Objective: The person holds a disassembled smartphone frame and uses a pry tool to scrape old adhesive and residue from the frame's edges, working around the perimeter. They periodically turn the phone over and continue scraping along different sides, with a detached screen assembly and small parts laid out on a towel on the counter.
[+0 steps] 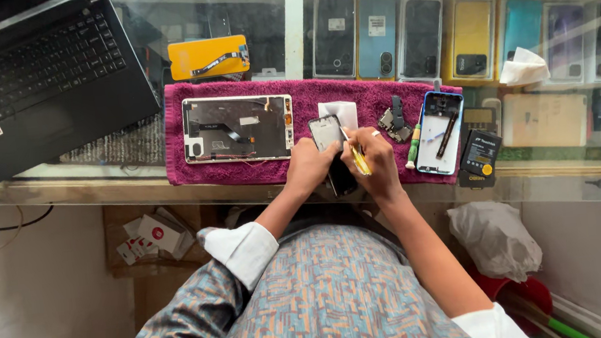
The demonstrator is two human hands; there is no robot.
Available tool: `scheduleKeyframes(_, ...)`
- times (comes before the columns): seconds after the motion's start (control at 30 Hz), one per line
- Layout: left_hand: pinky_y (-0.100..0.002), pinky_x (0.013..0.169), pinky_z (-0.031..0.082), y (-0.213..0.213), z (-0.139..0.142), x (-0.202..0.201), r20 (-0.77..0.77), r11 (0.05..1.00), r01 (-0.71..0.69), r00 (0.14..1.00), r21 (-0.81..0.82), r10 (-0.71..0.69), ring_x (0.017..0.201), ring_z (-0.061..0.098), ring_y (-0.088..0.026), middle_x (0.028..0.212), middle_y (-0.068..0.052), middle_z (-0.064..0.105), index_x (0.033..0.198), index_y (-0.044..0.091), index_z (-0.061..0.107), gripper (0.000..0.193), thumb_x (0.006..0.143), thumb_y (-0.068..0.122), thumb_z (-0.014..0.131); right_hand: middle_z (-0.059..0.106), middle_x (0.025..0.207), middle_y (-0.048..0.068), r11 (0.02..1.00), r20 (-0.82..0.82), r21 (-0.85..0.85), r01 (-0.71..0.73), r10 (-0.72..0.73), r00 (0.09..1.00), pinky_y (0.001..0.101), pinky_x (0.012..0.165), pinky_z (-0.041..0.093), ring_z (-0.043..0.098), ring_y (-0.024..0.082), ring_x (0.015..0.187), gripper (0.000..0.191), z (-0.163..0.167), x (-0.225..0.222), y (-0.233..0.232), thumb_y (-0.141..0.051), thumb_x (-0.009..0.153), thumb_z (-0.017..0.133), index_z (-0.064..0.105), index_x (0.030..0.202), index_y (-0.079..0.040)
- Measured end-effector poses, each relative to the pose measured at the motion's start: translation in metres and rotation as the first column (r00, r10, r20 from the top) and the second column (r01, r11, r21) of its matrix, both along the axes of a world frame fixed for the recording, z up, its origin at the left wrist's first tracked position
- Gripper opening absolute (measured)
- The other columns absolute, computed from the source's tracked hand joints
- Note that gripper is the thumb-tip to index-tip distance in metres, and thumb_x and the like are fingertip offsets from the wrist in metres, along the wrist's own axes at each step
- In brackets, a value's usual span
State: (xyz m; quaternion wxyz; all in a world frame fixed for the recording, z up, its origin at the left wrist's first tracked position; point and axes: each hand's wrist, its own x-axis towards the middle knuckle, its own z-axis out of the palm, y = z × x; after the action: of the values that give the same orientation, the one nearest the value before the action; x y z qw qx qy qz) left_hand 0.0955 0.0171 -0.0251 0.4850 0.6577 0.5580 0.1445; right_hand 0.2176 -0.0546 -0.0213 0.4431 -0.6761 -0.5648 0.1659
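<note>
My left hand [308, 167] grips a dark smartphone [330, 138] lying on a magenta towel [374, 96] at the front of a glass counter. My right hand [375, 163] holds a thin yellow-handled tool [356, 155] whose tip rests on the phone's upper right edge. Left of the phone lies an opened tablet shell [238, 128] with exposed insides. A white square pad [339, 109] lies just behind the phone.
A small circuit part [393, 121], a green-handled screwdriver [413, 149] and a blue phone back cover [440, 132] lie to the right on the towel. A black battery [480, 158] sits beside it. A black laptop [34, 70] stands at the far left. Phone cases fill the glass display [464, 35].
</note>
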Motion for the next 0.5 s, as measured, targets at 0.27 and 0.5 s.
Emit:
scheduleKeyframes(0.27,-0.047,0.066,0.057,-0.001,-0.003,0.001,-0.047,1.0,-0.008,0.999,-0.02,0.007,0.076,0.074,-0.04,0.077,-0.029,0.071,0.086,-0.006,0.074,0.046,0.083,0.04,0.077,0.063,0.087,0.018,0.995,0.062,0.091,-0.039,0.033,0.998,0.0424,0.072,0.053,0.064,0.033,0.077,0.012,-0.01,0.005,-0.007,-0.007,0.094,0.069,0.06,0.093,0.001)
scheduleKeyframes(0.5,-0.046,0.066,0.058,-0.003,-0.014,-0.001,-0.044,0.998,-0.014,0.999,-0.061,0.012,0.073,0.075,-0.039,0.076,-0.028,0.072,0.087,-0.005,0.074,0.045,0.083,0.04,0.076,0.064,0.088,0.016,0.995,0.059,0.091,-0.04,0.035,0.998,0.0416,0.07,0.053,0.064,0.031,0.075,0.016,-0.023,0.003,-0.028,-0.006,0.093,0.068,0.067,0.106,0.004)
